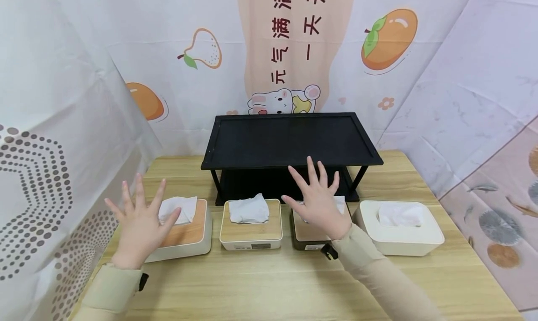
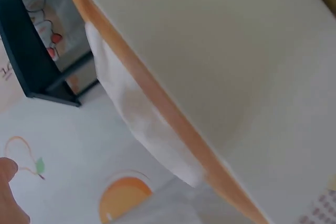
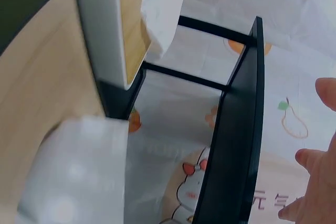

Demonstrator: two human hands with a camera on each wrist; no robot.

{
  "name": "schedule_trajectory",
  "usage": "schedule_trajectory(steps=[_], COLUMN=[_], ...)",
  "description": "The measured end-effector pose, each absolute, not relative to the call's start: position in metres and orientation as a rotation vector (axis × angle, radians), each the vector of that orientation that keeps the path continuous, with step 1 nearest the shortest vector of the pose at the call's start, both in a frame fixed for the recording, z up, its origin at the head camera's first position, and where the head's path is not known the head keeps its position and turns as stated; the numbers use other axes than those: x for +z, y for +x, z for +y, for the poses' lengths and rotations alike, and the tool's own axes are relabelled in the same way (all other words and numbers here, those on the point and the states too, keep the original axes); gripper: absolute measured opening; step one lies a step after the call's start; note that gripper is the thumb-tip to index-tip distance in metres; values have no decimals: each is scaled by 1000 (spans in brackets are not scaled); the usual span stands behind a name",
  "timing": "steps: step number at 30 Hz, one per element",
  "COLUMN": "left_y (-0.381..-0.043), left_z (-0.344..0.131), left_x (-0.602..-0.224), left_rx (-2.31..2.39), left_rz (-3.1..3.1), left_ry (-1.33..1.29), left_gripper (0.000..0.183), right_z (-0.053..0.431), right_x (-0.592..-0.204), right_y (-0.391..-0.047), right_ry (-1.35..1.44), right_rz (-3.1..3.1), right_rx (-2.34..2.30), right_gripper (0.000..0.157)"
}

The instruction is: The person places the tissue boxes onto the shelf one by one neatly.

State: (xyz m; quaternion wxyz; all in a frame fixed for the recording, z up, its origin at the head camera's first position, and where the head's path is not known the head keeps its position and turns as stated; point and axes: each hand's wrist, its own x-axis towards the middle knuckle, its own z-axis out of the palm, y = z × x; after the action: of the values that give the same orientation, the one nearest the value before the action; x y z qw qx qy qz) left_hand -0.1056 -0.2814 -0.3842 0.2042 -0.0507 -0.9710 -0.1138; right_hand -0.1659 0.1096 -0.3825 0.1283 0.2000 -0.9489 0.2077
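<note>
Four tissue boxes stand in a row on the wooden table. With fingers spread, my left hand (image 1: 140, 225) hovers over the leftmost tissue box (image 1: 197, 241), white with an orange-brown wooden lid. My right hand (image 1: 319, 202), fingers also splayed, is above the dark tissue box (image 1: 302, 234) with a wood lid and hides part of it. Between the hands sits a white tissue box (image 1: 252, 232) with a light bamboo lid. An all-cream tissue box (image 1: 403, 241) is at the far right. White tissue (image 1: 250, 210) pokes out of each. Neither hand holds anything.
Behind the boxes a black two-tier rack (image 1: 290, 141) stands at the back of the wooden table (image 1: 260, 283). Printed cloth (image 1: 147, 36) hangs behind and along both sides of the table.
</note>
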Motion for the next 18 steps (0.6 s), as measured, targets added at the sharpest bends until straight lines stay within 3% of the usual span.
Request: schedule_trajectory(steps=[18], left_y=[-79], left_z=[-338], left_x=[-426], left_rx=[-291], left_rz=[-2805], left_ry=[-27], left_gripper=[77], right_z=[23], right_x=[-408], right_y=[-162], right_ry=[849], right_rz=[-2846], right_rx=[512], right_gripper=[71])
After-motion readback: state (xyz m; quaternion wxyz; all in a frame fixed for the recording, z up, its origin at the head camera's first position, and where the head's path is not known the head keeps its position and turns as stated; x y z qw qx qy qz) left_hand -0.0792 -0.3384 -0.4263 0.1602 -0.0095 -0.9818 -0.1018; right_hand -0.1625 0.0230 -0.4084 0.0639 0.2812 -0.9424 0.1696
